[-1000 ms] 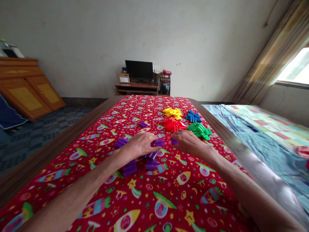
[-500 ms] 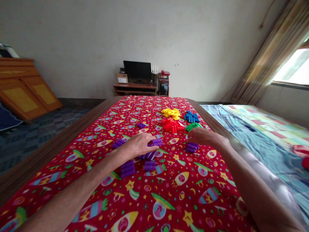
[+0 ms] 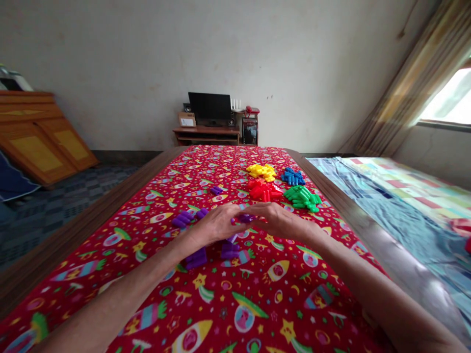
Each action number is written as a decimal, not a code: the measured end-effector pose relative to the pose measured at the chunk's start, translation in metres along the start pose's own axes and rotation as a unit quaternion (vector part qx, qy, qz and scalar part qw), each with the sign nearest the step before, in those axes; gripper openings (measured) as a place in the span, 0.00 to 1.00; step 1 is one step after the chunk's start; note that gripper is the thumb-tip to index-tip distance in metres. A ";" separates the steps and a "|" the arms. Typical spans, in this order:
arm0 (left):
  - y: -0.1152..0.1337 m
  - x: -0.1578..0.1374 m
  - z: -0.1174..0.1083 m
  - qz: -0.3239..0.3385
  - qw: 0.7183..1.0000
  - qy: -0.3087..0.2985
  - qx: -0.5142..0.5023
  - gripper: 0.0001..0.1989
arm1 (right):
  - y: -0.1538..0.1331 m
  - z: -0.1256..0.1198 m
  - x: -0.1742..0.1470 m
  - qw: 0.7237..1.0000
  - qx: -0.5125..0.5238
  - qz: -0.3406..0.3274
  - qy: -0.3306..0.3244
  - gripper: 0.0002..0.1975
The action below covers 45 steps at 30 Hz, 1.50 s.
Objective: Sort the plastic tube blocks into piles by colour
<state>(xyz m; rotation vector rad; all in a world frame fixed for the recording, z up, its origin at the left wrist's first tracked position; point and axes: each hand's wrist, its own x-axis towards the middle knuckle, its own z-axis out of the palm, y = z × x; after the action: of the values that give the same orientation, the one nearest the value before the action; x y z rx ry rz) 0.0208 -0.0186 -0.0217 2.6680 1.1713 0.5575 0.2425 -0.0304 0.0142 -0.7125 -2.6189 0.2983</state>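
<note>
**Both your hands meet at a purple piece, just in front of the red heap**

Your left hand [image 3: 220, 223] has its fingers and thumb narrowly spaced around a purple piece [image 3: 246, 217], which sits on the near side of the red heap [image 3: 263, 190] and slightly to its left. Your right hand [image 3: 277, 218] reaches the same spot from the other side, its fingers bent and close to the thumb; you have purple between the two hands, but whether the right fingers grip it or a second part you cannot tell.

Around the red heap you have one yellow heap [image 3: 261, 171] just beyond it, one blue heap [image 3: 293, 176] beyond and to its right, and one green heap [image 3: 303, 198] close on its right. The parts in each heap overlap too much to count.

Six other purple clusters show on your red patterned cloth [image 3: 277, 318]: one lone cluster [image 3: 216, 190] left of the red heap, two nearer and farther left, two nearer still, and one partly hidden under your left hand. Beyond the red heap, past the tabletop [image 3: 318, 171], stands one monitor [image 3: 209, 106].
</note>
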 end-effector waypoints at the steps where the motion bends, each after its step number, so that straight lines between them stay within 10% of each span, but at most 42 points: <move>1: -0.003 0.000 0.002 -0.001 1.000 -0.006 -0.027 0.13 | -0.002 0.005 0.002 1.000 0.014 -0.023 -0.001 0.15; 11: -0.005 0.002 -0.002 0.017 0.996 -0.020 -0.080 0.18 | 0.004 0.007 -0.002 0.999 0.007 0.016 -0.033 0.19; 20: -0.048 -0.006 -0.031 -0.057 0.995 -0.065 0.045 0.11 | 0.023 -0.047 -0.023 0.956 -0.139 0.190 -0.174 0.14; 36: -0.021 0.002 -0.027 -0.161 0.975 -0.022 -0.149 0.10 | 0.017 -0.023 -0.010 0.982 -0.120 0.137 -0.050 0.11; 45: 0.001 0.006 -0.004 -0.096 0.959 -0.020 -0.265 0.10 | 0.000 0.017 0.000 0.993 -0.035 0.117 -0.006 0.09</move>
<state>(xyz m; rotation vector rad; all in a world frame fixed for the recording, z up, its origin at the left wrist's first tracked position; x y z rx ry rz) 0.0232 -0.0148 -0.0161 2.0816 1.0688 0.6674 0.2344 -0.0322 -0.0009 -1.0476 -2.5699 0.2783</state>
